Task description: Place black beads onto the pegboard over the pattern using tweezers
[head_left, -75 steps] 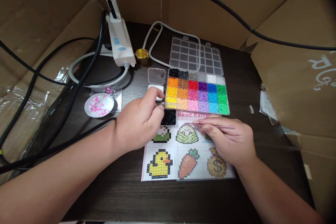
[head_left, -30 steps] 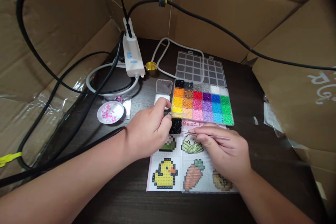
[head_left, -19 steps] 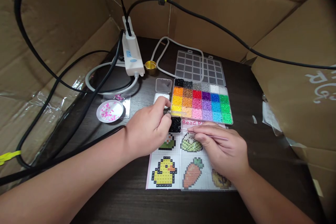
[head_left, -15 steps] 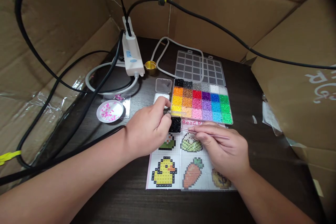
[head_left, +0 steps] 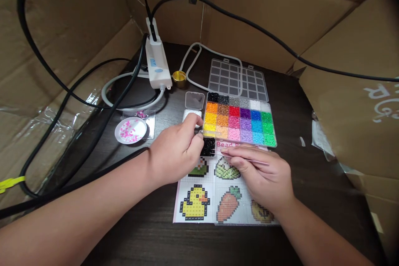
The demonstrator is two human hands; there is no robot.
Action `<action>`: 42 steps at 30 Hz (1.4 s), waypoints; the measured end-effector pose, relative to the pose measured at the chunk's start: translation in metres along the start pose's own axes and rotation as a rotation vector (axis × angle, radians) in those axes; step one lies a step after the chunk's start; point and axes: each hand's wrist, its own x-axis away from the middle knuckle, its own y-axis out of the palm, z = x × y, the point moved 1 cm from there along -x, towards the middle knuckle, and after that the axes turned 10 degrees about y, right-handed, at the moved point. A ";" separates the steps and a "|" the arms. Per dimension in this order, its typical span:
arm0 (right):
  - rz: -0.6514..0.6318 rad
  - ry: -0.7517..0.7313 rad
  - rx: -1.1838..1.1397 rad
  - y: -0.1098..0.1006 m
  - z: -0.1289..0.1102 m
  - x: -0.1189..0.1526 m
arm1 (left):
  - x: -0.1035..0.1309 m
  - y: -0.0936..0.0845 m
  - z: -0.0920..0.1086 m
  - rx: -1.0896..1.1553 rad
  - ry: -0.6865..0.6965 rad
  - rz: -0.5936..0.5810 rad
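Nearest on the dark desk, a pattern sheet lies flat, a clear pegboard over its right part.

The right hand is above the pegboard, its fingers clamped on slim pink tweezers pointing left, tips at the small clear box of black beads. The tweezers look light and springy, best held around mid-length with mild pressure.

To the left, the left hand has thumb and forefinger closed on the box's left side, by its raised clear lid; the other fingertips are hidden. The box is probably light, stiff and easily tipped, best gripped by its walls; the beads seem hard, slippery and apt to scatter, best nipped by the rim.

Just beyond sits the multicoloured bead case, with a box of white beads to its left and a dish of pink and white beads farther left. Farthest are the case lid, a gold cup and a power strip.
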 end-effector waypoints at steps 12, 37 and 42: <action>0.055 0.055 -0.020 0.001 0.000 0.000 | -0.001 0.000 0.001 -0.029 -0.003 0.001; 0.061 0.092 0.019 0.003 0.003 0.002 | -0.001 0.002 -0.001 -0.049 0.023 0.014; 0.068 0.071 0.032 0.003 0.002 0.001 | -0.001 0.001 0.000 -0.041 0.023 0.010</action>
